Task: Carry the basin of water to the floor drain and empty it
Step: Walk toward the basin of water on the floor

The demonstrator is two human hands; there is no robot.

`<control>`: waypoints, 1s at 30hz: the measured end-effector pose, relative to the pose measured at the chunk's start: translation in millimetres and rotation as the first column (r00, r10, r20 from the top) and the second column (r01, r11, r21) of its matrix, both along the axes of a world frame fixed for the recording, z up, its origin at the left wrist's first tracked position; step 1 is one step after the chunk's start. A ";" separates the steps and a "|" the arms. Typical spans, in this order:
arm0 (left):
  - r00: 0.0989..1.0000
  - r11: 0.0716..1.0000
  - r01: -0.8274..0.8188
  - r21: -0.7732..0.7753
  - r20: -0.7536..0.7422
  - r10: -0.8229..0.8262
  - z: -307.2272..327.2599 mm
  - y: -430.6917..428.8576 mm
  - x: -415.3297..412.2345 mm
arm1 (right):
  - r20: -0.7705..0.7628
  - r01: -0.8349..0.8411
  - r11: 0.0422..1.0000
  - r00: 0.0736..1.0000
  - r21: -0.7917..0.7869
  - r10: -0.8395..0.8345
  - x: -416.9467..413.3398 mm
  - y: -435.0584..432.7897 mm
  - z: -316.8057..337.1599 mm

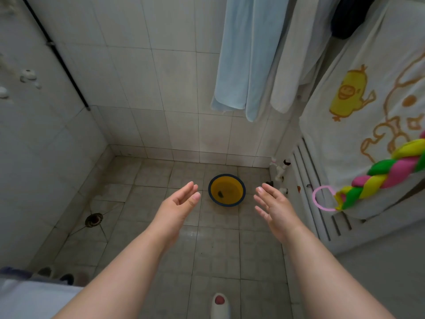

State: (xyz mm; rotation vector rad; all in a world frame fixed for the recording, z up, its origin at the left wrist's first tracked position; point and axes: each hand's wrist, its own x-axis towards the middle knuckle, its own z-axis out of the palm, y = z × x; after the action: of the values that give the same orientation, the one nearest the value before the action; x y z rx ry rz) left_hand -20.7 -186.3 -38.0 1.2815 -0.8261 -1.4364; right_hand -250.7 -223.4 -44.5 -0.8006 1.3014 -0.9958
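Observation:
A yellow basin (236, 192) with a dark blue rim stands on the tiled floor near the far wall, with water and a small dark spot inside. The round floor drain (93, 220) lies to its left, near the left wall. My left hand (178, 203) is stretched out, open, just left of the basin in the view. On the basin's right my right hand (274, 207) is held out, fingers apart. Neither hand touches the basin; both hover above the floor in front of it.
Towels (243, 56) hang over the far wall and a duck-print towel (358, 107) drapes a white radiator (317, 203) on the right. Pipe valves (279, 172) sit in the right corner. Slippers (57, 276) lie at lower left; a slippered foot (220, 305) is below.

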 end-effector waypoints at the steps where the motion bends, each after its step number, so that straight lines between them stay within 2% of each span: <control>1: 1.000 1.000 0.001 0.005 0.005 -0.001 -1.4 -9.2 -3.2 | -0.011 -0.005 1.000 1.000 0.002 0.005 -4.5 -9.3 -1.1; 16: 0.996 0.993 -0.083 0.078 0.025 0.081 -23.5 -82.0 -27.6 | 0.011 -0.015 0.997 1.000 0.071 0.014 -42.8 -85.5 -24.2; 30: 1.000 0.992 -0.010 0.127 0.015 0.009 -38.0 -167.0 -14.3 | 0.013 0.090 0.989 0.996 0.114 -0.092 -21.9 -157.4 -42.1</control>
State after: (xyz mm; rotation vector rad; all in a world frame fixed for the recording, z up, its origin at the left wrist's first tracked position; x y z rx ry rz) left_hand -35.0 -353.3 -76.0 1.3911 -0.7473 -1.4930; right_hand -272.6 -380.8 -86.7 -0.6490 1.3766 -0.9891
